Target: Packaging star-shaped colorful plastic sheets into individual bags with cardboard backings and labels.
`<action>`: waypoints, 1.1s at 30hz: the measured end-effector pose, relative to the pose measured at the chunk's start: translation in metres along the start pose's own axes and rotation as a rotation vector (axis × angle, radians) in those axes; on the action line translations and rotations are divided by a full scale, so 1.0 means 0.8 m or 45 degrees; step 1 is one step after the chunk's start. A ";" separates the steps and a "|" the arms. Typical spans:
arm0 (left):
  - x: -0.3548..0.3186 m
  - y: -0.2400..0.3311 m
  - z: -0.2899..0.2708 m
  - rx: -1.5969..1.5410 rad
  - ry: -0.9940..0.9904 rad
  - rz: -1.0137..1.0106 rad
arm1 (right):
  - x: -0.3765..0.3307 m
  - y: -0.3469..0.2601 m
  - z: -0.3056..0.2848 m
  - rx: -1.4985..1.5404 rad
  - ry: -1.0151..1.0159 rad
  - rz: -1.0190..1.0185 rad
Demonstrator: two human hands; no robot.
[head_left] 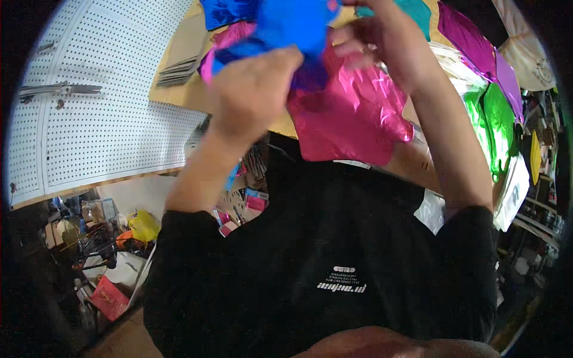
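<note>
At the top middle, a shiny blue foil piece (292, 27) hangs over the table, smeared by motion. My left hand (253, 92) is closed in a fist on its lower left edge. To its right is my right hand (388, 51), raised beside the blue foil. Its fingers are blurred and bent, and whether they grip the foil's edge does not show. Beneath both hands a crinkled pink foil piece (352, 113) lies spread over the table's near edge, close to my black shirt.
A stack of flat grey-brown sheets (179, 65) lies at the table's left, beside a white pegboard (107, 107). Purple foil (465, 39), green foil (492, 125) and teal foil (415, 18) lie rightward. Mixed clutter, including a yellow bag (143, 227), sits low on the left.
</note>
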State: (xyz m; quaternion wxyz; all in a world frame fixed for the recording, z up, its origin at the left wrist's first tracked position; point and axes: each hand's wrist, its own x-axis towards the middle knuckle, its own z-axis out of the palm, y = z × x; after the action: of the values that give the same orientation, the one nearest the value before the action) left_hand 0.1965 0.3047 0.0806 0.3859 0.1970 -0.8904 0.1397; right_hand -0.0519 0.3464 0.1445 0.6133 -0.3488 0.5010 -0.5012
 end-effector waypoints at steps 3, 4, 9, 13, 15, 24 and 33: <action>-0.012 0.054 0.014 -0.251 -0.042 0.072 | -0.047 0.039 -0.035 -0.548 0.101 -0.098; -0.016 0.072 0.021 -0.309 -0.037 0.043 | -0.058 0.049 -0.035 -0.546 0.108 -0.090; -0.024 0.116 0.034 -0.426 -0.161 0.091 | -0.095 0.091 -0.051 -0.953 0.412 -0.343; -0.016 0.118 0.021 -0.579 -0.391 -0.116 | -0.120 0.129 -0.067 -1.040 0.565 -0.401; -0.023 0.106 0.019 -0.585 -0.524 -0.186 | -0.127 0.142 -0.075 -1.064 0.620 -0.419; -0.029 0.095 0.026 -0.584 -0.557 -0.156 | -0.139 0.152 -0.080 -1.488 0.727 -0.398; 0.108 -0.088 0.180 -0.329 -0.198 -0.007 | -0.144 0.148 -0.069 -1.597 0.878 -0.716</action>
State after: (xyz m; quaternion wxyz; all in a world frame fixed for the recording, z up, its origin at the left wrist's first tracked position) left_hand 0.0840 0.1637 0.0565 0.3384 0.1583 -0.9275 0.0072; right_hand -0.0735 0.4915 0.0506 -0.0409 -0.5696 0.7468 -0.3407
